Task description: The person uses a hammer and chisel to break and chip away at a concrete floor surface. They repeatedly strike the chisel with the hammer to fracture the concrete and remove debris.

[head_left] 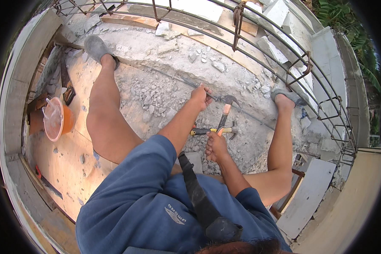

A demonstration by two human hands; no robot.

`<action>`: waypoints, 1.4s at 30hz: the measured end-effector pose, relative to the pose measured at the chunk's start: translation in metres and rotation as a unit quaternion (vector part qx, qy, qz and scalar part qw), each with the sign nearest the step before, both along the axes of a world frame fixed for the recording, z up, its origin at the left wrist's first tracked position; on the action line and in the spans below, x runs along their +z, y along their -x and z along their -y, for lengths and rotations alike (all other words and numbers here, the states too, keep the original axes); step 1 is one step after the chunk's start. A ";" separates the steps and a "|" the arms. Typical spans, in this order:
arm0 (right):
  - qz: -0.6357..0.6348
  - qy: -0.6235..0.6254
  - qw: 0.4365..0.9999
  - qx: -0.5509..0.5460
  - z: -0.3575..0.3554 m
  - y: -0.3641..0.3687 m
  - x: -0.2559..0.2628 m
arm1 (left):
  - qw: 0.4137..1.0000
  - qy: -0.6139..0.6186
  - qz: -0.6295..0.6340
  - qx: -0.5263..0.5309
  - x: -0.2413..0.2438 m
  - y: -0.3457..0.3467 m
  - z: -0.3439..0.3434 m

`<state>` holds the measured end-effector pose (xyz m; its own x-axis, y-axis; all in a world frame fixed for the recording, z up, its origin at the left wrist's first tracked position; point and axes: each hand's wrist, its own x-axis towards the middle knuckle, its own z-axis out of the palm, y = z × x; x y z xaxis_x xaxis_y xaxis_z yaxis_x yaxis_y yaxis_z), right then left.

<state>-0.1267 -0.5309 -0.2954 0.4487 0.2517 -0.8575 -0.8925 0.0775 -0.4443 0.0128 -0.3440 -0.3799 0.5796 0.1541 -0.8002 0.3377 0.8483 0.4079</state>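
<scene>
My right hand (pixel 216 146) grips the handle of a claw hammer (pixel 223 119). Its steel head lies over a thin steel bar (pixel 255 118) along the foot of a broken concrete ledge (pixel 184 65); contact is unclear. To the upper left, my left hand (pixel 202 97) has its fingers around a grey metal rod in line with that bar. Whether this is the bar itself or a separate chisel, I cannot tell. A second hammer (pixel 206 130), with a yellow and black handle, rests on the rubble (pixel 150 100) beside my right hand, partly hidden behind the first hammer.
A rebar cage (pixel 238 27) arches across the far side, with broken block pieces (pixel 273 50) behind it. An orange bucket (pixel 68 119), a handsaw (pixel 68 90) and a red-handled tool (pixel 47 182) are on the left. My shod feet (pixel 96 47) straddle the rubble.
</scene>
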 end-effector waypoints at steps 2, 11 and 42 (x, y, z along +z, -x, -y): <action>0.002 -0.015 1.000 -0.008 0.005 -0.004 0.011 | 0.998 -0.028 -0.002 0.048 -0.005 0.007 0.004; 0.082 -0.003 0.996 -0.035 0.014 -0.018 0.034 | 0.956 -0.188 -0.071 0.211 -0.013 0.014 0.005; 0.092 0.082 0.990 -0.074 0.009 0.016 0.004 | 0.995 -0.039 -0.039 0.088 0.032 -0.015 0.061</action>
<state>-0.1424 -0.5396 -0.2919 0.6227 0.0345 -0.7817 -0.7795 0.1149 -0.6158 0.0274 -0.4047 -0.3480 0.4740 0.3112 -0.8237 0.2203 0.8638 0.4531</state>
